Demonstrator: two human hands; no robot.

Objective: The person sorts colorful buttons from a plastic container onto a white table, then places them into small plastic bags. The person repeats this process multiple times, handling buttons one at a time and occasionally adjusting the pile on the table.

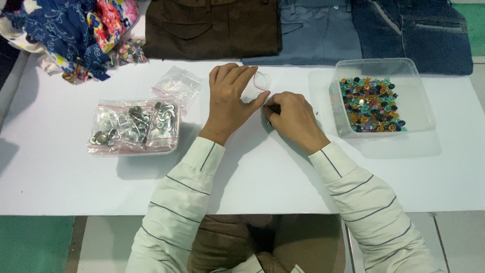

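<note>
**Hands working a small clear zip bag at centre frame**

The small clear plastic bag [258, 83], red-lined at its mouth, is lying on the white table [60, 177] just above centre frame. The left hand [230, 98] is resting flat over its lower edge, fingers together and extended, pinning it down. The right hand [293, 119] is curling closed, thumb and forefinger pinching a small dark item [274, 107] touching the left fingertips; what the item is cannot be made out.

Judged step: feeding a small piece into or out of the bag. The next move is likely calling for a steady pinch and the bag mouth held open.

Outward: at right, a clear, rigid, rectangular plastic tub [419, 96] is holding glossy round beads [371, 103] in green, orange and dark tones. At left, a limp zip bag of metal buttons [134, 126], shiny and silvery; a crumpled empty bag [177, 83] above it. Along the top edge, folded trousers [212, 28] in brown, grey-blue and denim; upper left, patterned fabric [65, 30], soft and bunched.
</note>
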